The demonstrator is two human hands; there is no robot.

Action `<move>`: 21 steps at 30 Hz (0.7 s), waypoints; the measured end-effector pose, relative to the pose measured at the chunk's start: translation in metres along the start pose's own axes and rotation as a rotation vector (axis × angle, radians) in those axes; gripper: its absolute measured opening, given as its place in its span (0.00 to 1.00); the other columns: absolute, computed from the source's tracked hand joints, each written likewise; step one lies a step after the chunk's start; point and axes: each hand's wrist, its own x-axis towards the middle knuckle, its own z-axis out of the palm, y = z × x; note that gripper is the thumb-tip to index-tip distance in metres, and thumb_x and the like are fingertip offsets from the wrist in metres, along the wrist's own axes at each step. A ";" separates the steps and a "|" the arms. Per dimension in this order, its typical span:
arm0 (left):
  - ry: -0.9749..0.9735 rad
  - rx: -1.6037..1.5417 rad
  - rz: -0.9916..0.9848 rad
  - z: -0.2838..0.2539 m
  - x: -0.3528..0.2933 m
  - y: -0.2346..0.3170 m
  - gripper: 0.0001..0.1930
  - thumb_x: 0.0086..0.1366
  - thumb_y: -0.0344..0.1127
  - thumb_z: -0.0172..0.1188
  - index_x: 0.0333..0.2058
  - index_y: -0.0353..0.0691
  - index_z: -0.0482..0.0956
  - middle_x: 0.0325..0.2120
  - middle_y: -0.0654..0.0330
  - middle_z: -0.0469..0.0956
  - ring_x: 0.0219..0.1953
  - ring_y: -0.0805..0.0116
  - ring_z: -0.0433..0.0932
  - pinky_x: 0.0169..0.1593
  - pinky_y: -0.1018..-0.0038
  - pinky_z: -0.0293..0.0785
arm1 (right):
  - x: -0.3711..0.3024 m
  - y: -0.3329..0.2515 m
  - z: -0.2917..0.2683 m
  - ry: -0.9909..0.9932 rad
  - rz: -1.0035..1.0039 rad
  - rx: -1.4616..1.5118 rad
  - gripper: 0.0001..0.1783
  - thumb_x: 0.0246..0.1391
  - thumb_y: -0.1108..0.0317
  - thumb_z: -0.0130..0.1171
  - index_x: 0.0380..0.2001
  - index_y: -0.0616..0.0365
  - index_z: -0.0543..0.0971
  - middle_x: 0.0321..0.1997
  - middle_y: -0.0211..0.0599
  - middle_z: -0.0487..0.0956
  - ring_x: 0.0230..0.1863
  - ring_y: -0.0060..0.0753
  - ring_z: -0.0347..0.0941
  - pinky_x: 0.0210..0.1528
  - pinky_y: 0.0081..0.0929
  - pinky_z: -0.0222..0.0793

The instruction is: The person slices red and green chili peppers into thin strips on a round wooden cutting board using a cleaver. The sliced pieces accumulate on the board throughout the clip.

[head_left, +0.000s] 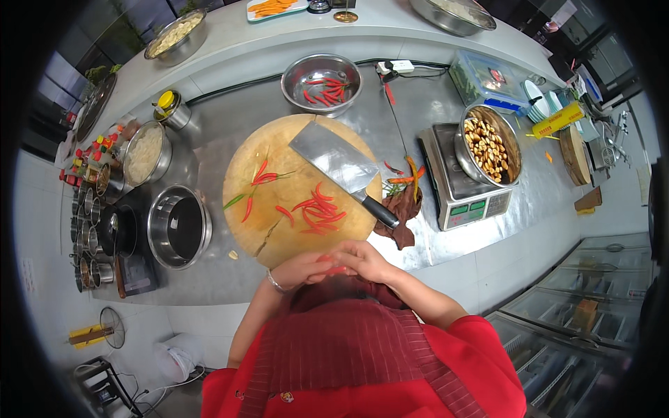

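Observation:
My left hand point(298, 269) and my right hand point(365, 260) meet just past the near edge of a round wooden chopping board point(261, 188). Their fingers are closed around a red chili pepper point(336, 270) between them; another bit of red shows there, partly hidden by the fingers. On the board, a heap of red chilies point(320, 210) lies just beyond my hands. A few chilies with green stems point(263, 178) lie to the left. A cleaver point(338, 159) rests flat at the right, its black handle reaching over the board's edge onto a dark brown cloth point(404, 217).
Behind the board stands a steel bowl of red chilies point(322, 78). A black-bottomed steel bowl point(179, 226) is on the left. To the right, a digital scale point(465, 211) carries a bowl of cut brown pieces point(486, 150). Seasoning pots point(87, 216) line the far left.

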 end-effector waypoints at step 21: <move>1.754 1.716 0.282 -0.134 -0.013 0.006 0.19 0.54 0.35 0.58 0.45 0.34 0.74 0.42 0.49 0.73 0.49 0.51 0.69 0.52 0.56 0.66 | 0.018 -0.011 -0.173 1.120 -0.324 -1.277 0.22 0.52 0.69 0.61 0.52 0.58 0.75 0.61 0.54 0.66 0.62 0.55 0.62 0.64 0.42 0.57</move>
